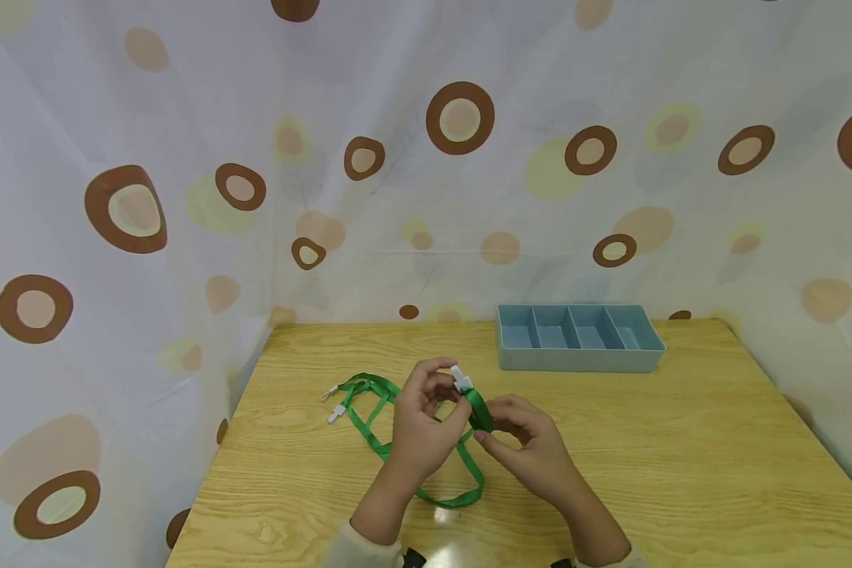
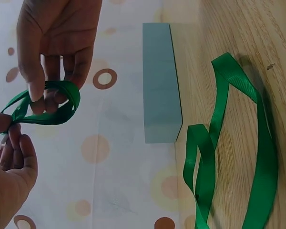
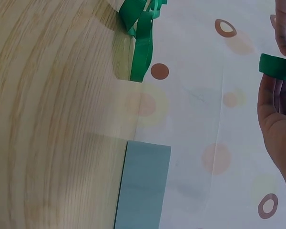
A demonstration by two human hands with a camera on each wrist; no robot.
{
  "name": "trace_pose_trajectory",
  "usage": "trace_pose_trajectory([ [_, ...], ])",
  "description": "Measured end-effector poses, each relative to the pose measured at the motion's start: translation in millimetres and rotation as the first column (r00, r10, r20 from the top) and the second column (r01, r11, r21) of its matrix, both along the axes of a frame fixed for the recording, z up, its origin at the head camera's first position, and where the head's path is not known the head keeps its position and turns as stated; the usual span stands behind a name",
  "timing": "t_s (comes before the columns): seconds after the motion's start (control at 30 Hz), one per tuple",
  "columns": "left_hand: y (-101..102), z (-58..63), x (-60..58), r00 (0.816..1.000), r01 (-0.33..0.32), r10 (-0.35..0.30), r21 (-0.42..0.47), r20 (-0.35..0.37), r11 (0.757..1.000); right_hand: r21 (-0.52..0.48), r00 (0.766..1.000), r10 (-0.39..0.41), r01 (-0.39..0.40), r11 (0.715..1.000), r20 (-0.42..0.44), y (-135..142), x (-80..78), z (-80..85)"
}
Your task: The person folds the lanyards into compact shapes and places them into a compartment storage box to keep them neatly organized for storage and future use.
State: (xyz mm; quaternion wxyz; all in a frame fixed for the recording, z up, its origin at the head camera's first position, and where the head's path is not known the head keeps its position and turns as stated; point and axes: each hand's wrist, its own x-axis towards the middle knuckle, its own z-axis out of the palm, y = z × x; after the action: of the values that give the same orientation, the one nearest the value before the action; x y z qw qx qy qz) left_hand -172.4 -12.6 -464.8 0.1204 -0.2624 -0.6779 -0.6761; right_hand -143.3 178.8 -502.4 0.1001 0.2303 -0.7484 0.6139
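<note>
Lanyard (image 1: 480, 412), wound into a green coil, is held above the surface (image 1: 689, 450), left grip (image 1: 427, 426) pinching it beside its white clip (image 1: 460, 379), right grip (image 1: 528, 451) pinching its other side, probably light, limp and slick, best held where layers bunch.

Hands: two are showing, one left hand (image 1: 426, 434) and one right hand (image 1: 528, 450)
Sleeves (image 1: 358, 548): two are showing
Green coil (image 1: 479, 412): one is being held
Loose green straps (image 2: 267, 157): overlapping loops are hiding the exact number
White clips: two are showing, a held clip (image 1: 461, 379) and a loose clip (image 1: 337, 412)
Pale hook (image 1: 329, 393): one is lying beside the loose clip
Blue-grey tray (image 1: 578, 360): one is standing
Compartments (image 1: 517, 337): four are dividing it
Counter (image 1: 681, 450): one is carrying the tray and straps
</note>
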Motion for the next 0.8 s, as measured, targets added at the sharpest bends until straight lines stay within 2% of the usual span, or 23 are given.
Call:
trace_pose_trajectory([
  [0.13,-1.9,-0.3,-1.0,1.000,-0.016,0.016,0.001,-0.005,1.000,0.008,1.000,-0.012,0.012,1.000,0.007,2.0,0.3,-2.0],
  [0.3,-5.8,0.9,-2.5,0.999,-0.053,0.053,0.028,-0.006,0.998,0.052,0.998,-0.066,0.065,0.996,0.011,6.0,1.3,-2.6],
  [0.47,-9.3,4.9,-2.9,0.997,-0.078,0.076,0.069,0.023,0.995,0.060,0.997,-0.069,0.067,0.996,0.031,11.7,1.8,-2.2],
  [0.63,-10.9,4.9,-2.4,0.997,-0.067,0.064,0.073,0.038,0.995,0.052,0.996,-0.064,0.061,0.997,0.056,15.4,1.4,-2.9],
  [0.8,-11.7,3.2,-1.4,1.000,-0.022,0.021,0.055,0.020,0.998,0.104,0.990,-0.093,0.081,0.991,0.108,16.9,-0.4,-3.8],
])
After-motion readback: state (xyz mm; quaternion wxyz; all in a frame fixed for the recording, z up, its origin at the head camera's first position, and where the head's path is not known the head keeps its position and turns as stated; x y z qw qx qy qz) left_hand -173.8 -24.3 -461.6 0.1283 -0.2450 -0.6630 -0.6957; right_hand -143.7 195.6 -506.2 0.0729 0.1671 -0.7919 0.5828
